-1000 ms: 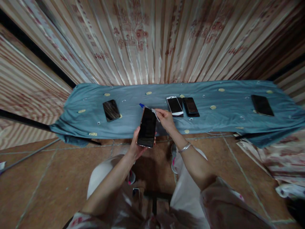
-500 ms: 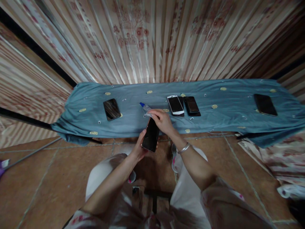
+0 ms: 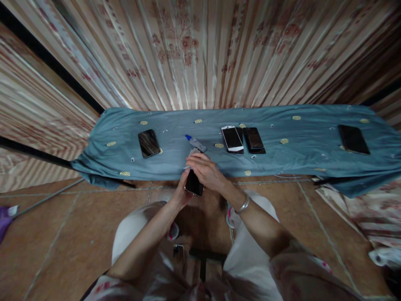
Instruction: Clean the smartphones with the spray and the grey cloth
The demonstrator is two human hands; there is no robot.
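Just on the near side of the blue-capped bottle [image 3: 197, 144], the person's left hand [image 3: 181, 190] is clamping around a black phone [image 3: 194, 185], whose lower screen is showing below the fingers. The right hand [image 3: 207, 172], fingers together, is holding a pale wipe [image 3: 194, 151] over the upper part of that phone, the wipe's edges sticking out around the fingers. A silver bracelet [image 3: 244, 204] is circling the right wrist. The bottle is lying on a blue cloth [image 3: 175, 165]. Left of the bottle, a lone phone [image 3: 148, 143] is resting; to its right, a white phone [image 3: 232, 140] is partly covering a darker one, with two stacked phones [image 3: 254, 140] lying just beside them. Well apart, farther right of the bottle, a dark phone [image 3: 354, 139] is lying. Behind the bottle, a patterned curtain [image 3: 188, 83] is hanging in folds.
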